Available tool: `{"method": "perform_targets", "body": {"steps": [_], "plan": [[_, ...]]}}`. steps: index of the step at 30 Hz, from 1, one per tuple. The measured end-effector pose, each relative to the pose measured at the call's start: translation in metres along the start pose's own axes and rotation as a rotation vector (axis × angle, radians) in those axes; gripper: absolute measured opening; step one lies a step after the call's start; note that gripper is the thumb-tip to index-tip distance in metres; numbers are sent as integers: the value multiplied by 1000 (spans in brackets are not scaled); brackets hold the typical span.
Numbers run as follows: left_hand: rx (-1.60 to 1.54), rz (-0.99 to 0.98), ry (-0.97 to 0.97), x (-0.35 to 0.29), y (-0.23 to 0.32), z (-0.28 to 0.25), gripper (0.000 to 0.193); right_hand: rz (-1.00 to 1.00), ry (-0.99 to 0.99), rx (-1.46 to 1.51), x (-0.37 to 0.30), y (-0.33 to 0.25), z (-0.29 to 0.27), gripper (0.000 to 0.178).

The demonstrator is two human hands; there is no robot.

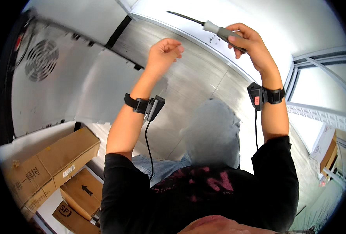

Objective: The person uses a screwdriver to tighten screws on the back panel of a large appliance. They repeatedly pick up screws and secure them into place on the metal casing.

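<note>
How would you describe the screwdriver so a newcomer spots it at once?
Find the bright white surface across the picture's top. In front of it, the right hand holds the screwdriver, its long dark shaft pointing left. That shaft and the two-tone grey handle set it apart from the tiny dark specks nearby.

Well to the right of the vented metal panel (91, 74), the right hand (250, 41) is gripping a gray-handled screwdriver (212, 27) — its dark shaft is extending toward the panel's side. The left hand (163, 57) is hovering just right of the panel, fingers curling — cardboard boxes (69, 146) are sitting below it.
</note>
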State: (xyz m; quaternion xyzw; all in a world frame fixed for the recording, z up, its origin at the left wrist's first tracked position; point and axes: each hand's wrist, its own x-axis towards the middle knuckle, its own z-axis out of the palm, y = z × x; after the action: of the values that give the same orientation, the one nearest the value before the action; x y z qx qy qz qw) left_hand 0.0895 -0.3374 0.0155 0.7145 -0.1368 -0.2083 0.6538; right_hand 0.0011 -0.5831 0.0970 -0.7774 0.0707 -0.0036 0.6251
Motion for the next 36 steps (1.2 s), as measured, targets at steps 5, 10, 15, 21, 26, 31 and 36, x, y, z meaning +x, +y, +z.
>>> {"method": "perform_targets", "body": {"steps": [5,10,15,21,26,31,36], "plan": [[168,-166,37,80,-90,62,16,194,186,308,21,120,-56,26],[397,-130,47,136,-144,108,17,340,322,480,20,212,-75,28],[621,-120,81,170,-170,139,19,421,376,542,15,253,-77,27],[791,31,140,187,-193,154,20,406,393,642,11,279,-72,29],[827,3,228,184,-193,157,23,409,375,636,6,287,-69,28],[824,-18,178,185,-206,141,26,415,366,644,4,294,-66,28],[845,81,151,185,-208,143,24,417,367,675,5,295,-62,28]]}}
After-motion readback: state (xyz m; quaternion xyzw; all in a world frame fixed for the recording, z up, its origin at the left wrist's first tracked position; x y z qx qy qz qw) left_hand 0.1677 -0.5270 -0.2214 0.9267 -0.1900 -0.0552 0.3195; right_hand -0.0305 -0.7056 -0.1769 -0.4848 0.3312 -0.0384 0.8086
